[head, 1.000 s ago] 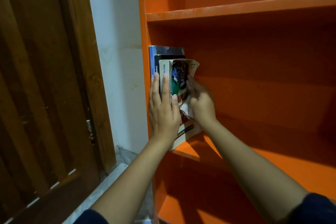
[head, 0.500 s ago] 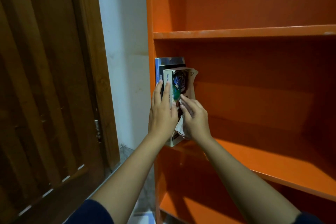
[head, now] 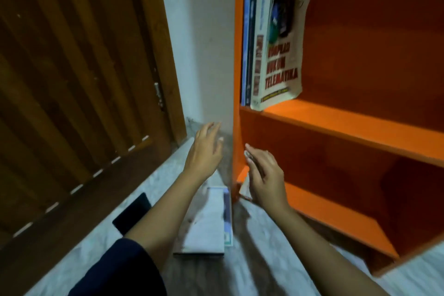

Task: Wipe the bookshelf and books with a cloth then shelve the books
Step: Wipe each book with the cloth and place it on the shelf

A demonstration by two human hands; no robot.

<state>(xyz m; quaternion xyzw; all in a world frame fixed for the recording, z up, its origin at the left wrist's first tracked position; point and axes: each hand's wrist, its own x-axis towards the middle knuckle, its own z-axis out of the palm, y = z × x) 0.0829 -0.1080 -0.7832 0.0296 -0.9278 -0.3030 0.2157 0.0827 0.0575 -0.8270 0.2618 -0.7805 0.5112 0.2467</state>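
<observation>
Orange bookshelf, left hand fingers spread, empty, right hand fingers loosely open, empty

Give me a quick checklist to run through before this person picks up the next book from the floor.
1. Both hands free: left hand ok, open and empty; right hand cannot tell, something pale shows by its fingers.
2. Shelved books steady: not ok, the white paperback with red lettering leans, its cover curling.
3. Room left on the orange wooden shelf: ok.
4. Next book within reach: ok, a pale flat book lies on the floor under the left forearm.
5. Wiping cloth located: cannot tell.
</observation>
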